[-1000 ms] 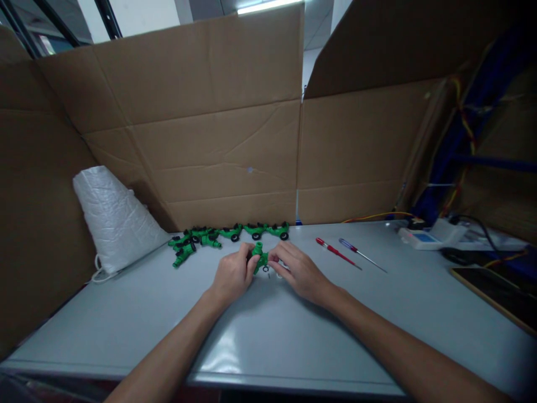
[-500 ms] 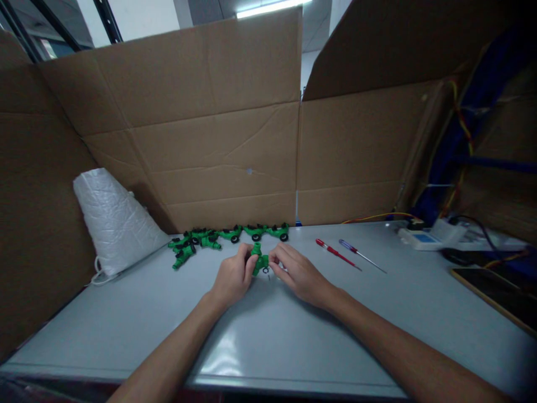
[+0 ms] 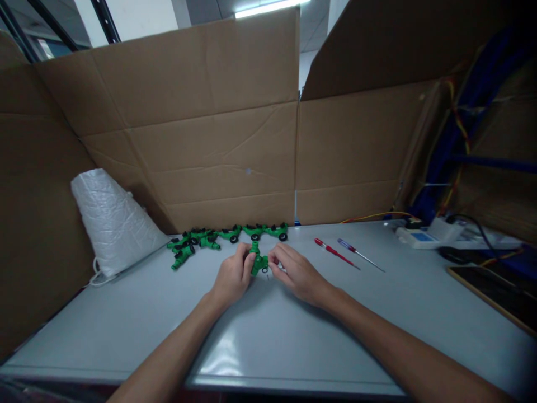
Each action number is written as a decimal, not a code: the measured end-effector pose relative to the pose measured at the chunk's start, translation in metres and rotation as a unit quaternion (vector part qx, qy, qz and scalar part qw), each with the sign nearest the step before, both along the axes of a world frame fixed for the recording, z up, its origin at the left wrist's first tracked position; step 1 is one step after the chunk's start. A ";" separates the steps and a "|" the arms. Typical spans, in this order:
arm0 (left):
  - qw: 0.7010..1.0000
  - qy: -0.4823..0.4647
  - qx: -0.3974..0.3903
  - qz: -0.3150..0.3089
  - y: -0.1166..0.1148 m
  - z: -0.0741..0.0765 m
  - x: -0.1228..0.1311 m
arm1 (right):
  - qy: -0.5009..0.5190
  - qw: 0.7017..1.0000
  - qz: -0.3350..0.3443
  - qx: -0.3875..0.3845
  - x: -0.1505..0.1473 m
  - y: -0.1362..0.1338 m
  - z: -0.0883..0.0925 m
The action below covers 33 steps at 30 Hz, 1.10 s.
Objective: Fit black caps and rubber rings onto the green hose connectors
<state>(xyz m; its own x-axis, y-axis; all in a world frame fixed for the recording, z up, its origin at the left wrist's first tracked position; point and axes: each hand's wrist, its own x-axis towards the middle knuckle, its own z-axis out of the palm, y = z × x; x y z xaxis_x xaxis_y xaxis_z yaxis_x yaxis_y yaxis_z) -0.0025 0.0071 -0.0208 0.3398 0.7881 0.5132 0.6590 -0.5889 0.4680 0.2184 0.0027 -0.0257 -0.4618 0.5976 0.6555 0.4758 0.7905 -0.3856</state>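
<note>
While the left hand (image 3: 230,280) pinches and partly hides a green toy (image 3: 259,263), the right hand (image 3: 300,278), fingers nearly together, grip unclear, has barely moved since earlier.

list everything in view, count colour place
table: one, grey, beneath
toy piece: one, green, centre
ring: one, dark, below toy piece
toy vehicles: several, green and black, back of table
screwdrivers: two, red and blue, centre right
wrapped bundle: one, white, back left
cardboard panels: several, brown, around table
power strip: one, white, back right
flat panel: one, dark, right edge
frame: one, blue, right
cables: several, mixed, right
tube light: one, white, top
left hand: one, holding toy piece
right hand: one, at toy piece
</note>
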 end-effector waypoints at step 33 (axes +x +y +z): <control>0.884 -0.420 -0.200 0.039 0.025 -0.002 0.000 | 0.021 0.993 -0.111 -0.033 0.006 0.011 -0.012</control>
